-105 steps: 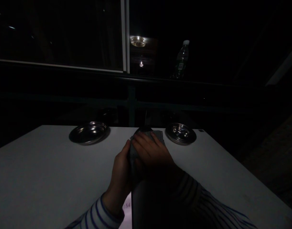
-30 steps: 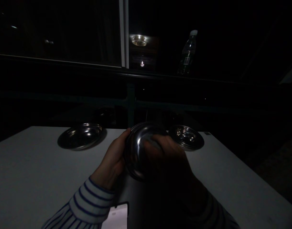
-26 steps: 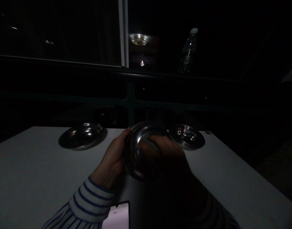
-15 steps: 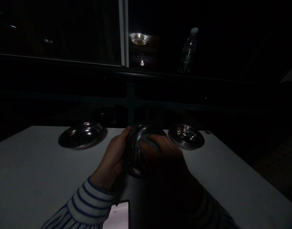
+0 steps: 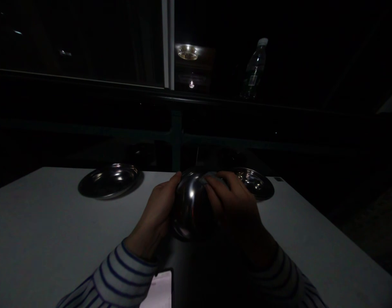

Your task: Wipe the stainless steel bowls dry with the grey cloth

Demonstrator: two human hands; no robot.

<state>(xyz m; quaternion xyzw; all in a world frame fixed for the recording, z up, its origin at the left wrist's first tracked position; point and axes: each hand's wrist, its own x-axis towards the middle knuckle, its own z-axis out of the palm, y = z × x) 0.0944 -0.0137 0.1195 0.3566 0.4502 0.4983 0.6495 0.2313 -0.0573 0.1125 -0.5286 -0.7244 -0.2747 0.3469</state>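
My left hand [image 5: 159, 209] is closed on the left rim of a shiny metal bowl [image 5: 191, 199], held above the table with its rounded outside showing. Against the bowl's upper right side, my right hand [image 5: 236, 201] presses a small greyish cloth [image 5: 224, 181] with bent fingers. Most of that cloth is covered by the fingers, and the dimness hides its exact kind. The right palm and wrist lie in deep shadow.
A wide metal dish [image 5: 107, 184] rests at the table's far left. Behind my right hand stands another metal bowl [image 5: 258, 186]. A lit phone [image 5: 160, 288] lies at the near edge of the white table [image 5: 70, 239]. A plastic bottle [image 5: 255, 68] stands by the window.
My right hand and the cloth have slid rightward and slightly up over the bowl, uncovering its shiny middle. The left hand keeps its hold with little movement.
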